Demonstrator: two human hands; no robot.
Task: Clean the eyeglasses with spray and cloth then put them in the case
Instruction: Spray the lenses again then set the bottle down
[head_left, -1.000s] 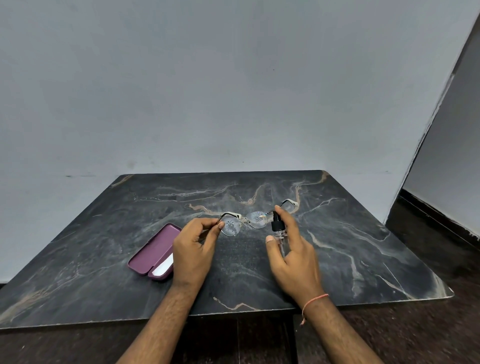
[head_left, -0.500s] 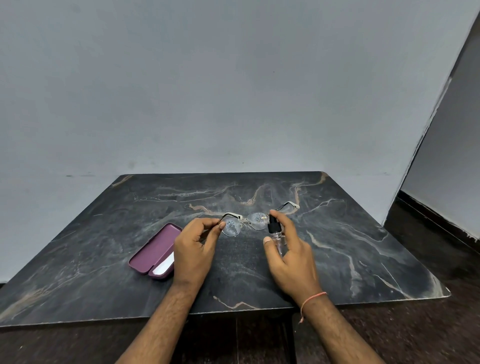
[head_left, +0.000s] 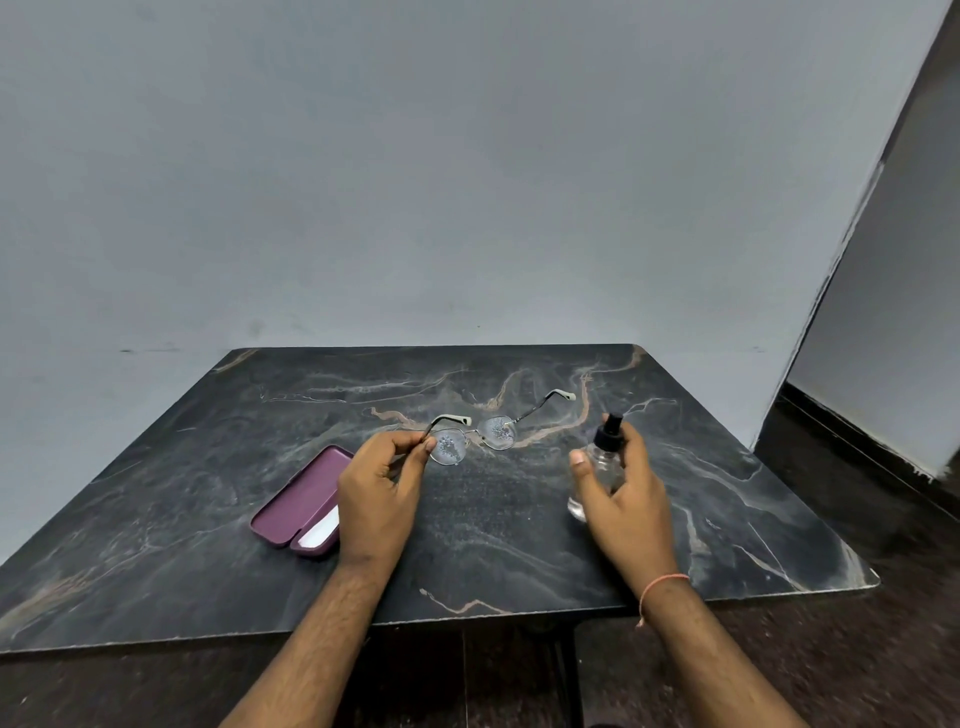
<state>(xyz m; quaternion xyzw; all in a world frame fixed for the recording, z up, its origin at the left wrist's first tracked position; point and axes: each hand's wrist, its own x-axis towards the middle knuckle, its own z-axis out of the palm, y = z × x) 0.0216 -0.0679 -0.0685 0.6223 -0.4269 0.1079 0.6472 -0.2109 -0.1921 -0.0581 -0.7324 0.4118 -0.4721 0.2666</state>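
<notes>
The left hand (head_left: 382, 493) pinches the eyeglasses (head_left: 475, 436) at the frame's left edge, thumb and forefinger closed on the metal beside the nearer lens. The glasses sit near the middle of the dark marble table (head_left: 208, 467), temples unfolded and reaching toward one o'clock; whether they rest on the stone or hang just above it I cannot tell. Both lenses carry a scatter of fine droplets.

At three o'clock from the glasses, well apart from them, the right hand (head_left: 626, 499) grips the spray bottle (head_left: 602, 467) — a small clear bottle with a black nozzle, standing roughly upright, fingers curled round its far side and the thumb on the near side. A thin orange thread (head_left: 662, 584) circles that wrist.

At eight o'clock from the glasses, just beside the left hand, the purple case (head_left: 298, 501) lies open on the table — a white cloth (head_left: 322, 530) shows inside its nearer half, partly hidden by the hand.
</notes>
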